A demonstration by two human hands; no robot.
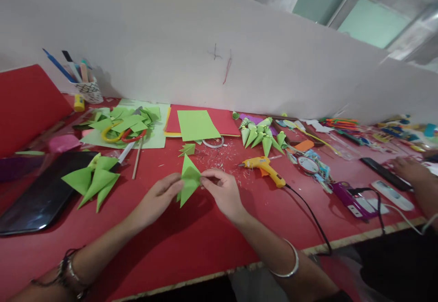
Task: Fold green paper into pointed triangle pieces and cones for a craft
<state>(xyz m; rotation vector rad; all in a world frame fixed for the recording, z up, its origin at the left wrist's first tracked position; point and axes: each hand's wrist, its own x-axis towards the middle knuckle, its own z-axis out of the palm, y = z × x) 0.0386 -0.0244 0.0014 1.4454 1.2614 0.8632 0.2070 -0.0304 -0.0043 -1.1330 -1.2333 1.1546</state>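
A folded piece of green paper (190, 181) is held up over the red table (191, 247), between my two hands. My left hand (159, 199) pinches its left edge with thumb and fingers. On the other side, my right hand (224, 192) grips the right corner between thumb and fingertips. Just behind it lies a small green folded piece (187, 149). A green paper shape with pointed cones (97, 181) rests to the left, partly over a black tray-like object (41, 192). To the right is a yellow glue gun (265, 169) with a black cord.
Scissors with yellow and red handles (133, 134) lie on green paper cutouts at the back left. Paper sheets (198, 125) and green cones (260, 135) stand further back. A purple box (356, 201) and another person's hand (410, 169) are at the right.
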